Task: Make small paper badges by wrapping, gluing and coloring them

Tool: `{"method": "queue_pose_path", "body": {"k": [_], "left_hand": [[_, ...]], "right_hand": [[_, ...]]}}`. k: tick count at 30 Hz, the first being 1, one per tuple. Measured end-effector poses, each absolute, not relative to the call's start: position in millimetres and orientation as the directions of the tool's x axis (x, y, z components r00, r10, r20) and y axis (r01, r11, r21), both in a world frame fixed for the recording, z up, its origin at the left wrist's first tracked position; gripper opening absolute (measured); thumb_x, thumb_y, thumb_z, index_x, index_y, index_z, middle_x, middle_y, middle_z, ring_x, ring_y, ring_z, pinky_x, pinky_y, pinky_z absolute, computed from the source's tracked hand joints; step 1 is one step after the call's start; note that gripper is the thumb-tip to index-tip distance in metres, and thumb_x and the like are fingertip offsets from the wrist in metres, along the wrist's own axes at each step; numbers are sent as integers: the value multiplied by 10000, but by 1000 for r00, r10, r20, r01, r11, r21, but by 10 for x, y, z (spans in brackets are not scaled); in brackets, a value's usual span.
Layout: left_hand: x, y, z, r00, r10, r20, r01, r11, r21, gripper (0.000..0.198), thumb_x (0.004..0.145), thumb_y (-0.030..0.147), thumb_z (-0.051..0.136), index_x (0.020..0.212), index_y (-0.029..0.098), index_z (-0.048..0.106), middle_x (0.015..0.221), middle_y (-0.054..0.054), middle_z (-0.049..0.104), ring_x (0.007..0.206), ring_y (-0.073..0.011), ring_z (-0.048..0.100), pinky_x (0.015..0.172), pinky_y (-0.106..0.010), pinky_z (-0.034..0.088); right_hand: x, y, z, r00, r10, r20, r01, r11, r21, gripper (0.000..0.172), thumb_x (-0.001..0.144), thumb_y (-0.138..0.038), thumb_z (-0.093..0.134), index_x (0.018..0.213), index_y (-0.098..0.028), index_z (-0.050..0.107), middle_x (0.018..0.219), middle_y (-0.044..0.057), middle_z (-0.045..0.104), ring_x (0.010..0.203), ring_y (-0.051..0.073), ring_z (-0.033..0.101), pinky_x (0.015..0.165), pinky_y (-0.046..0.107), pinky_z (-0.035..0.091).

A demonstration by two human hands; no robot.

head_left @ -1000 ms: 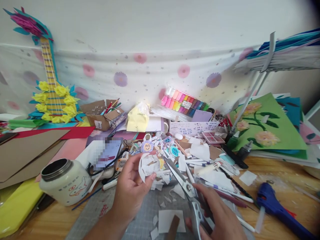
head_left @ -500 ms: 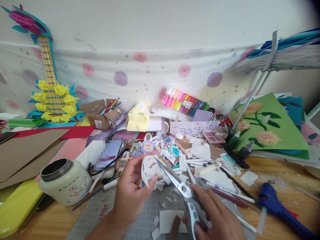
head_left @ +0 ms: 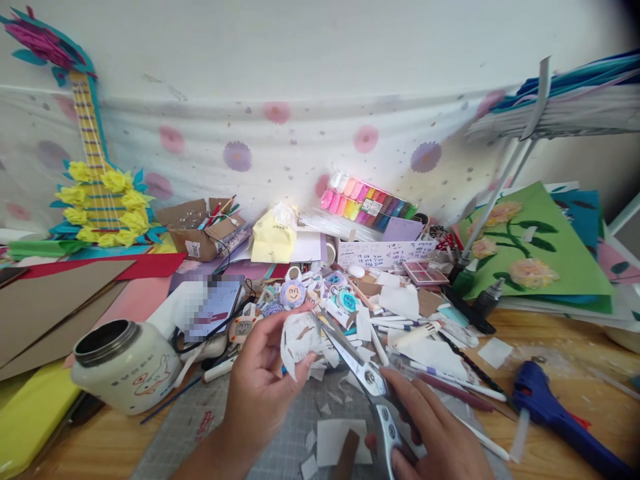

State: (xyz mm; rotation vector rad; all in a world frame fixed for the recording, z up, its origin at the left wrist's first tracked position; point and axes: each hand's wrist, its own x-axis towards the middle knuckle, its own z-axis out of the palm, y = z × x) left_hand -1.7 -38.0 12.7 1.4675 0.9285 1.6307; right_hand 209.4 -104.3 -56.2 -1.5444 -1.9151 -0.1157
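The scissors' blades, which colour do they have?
The blades are silver, best seen in the head view.

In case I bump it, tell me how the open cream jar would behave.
The jar probably keeps its shape; its walls look rigid. Its smooth, rounded sides could feel slippery in a grip. Being broad-bodied, it may slide before tipping.

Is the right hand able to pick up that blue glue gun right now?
Probably not: the right hand holds scissors. Otherwise the way to the blue glue gun looks fairly free, with a white pen lying between.
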Motion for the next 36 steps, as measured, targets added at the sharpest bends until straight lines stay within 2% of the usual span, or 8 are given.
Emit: {"method": "queue_pose_path", "body": {"k": [9, 13, 21, 27, 36], "left_hand": [[-7, -416, 117, -59, 900, 432, -70, -436, 897, 378, 728, 105, 712, 1049, 238, 564, 1190, -68, 703, 1052, -211, 667, 851, -264, 550], [5, -411, 114, -101, 900, 424, -84, -433, 898, 375, 734, 117, 713, 1055, 250, 574, 1193, -55, 702, 1023, -204, 680, 840, -261, 555], [-7, -431, 112, -116, 886, 449, -51, -456, 888, 383, 732, 116, 716, 1053, 282, 590, 1163, -19, 718, 1010, -194, 685, 836, -249, 553], [31, -445, 128, -134, 877, 461, -44, -470, 882, 375, 699, 129, 736, 1029, 254, 609, 1043, -28, 759, 886, -204, 724, 744, -252, 582], [31, -443, 108, -156, 900, 407, -47, -418, 907, 372, 669, 159, 762, 1002, 251, 622, 938, -22, 767, 816, -209, 729, 714, -270, 583]], "right_hand": [[2012, -1041, -606, -56, 864, 500, 875, 284, -393, 532, 748, -276, 536, 1279, -239, 511, 1077, 100, 687, 793, 259, 712, 603, 318, 595], [2012, -1049, -616, -60, 860, 507, 882, 283, -376, 560, 724, -244, 538, 1284, -245, 512, 1084, 96, 688, 738, 242, 709, 580, 301, 584], [1996, -1058, -574, -55, 865, 499, 890, 269, -367, 513, 769, -268, 484, 1278, -212, 521, 1049, 112, 692, 787, 251, 714, 623, 318, 594], [1940, -1041, -522, -57, 870, 489, 891, 265, -368, 544, 722, -232, 485, 1261, -182, 539, 1042, 116, 702, 751, 258, 713, 599, 328, 593], [1950, -1025, -588, -60, 855, 516, 888, 281, -364, 476, 773, -257, 493, 1239, -186, 560, 1095, 123, 706, 793, 264, 724, 597, 310, 599]]}}
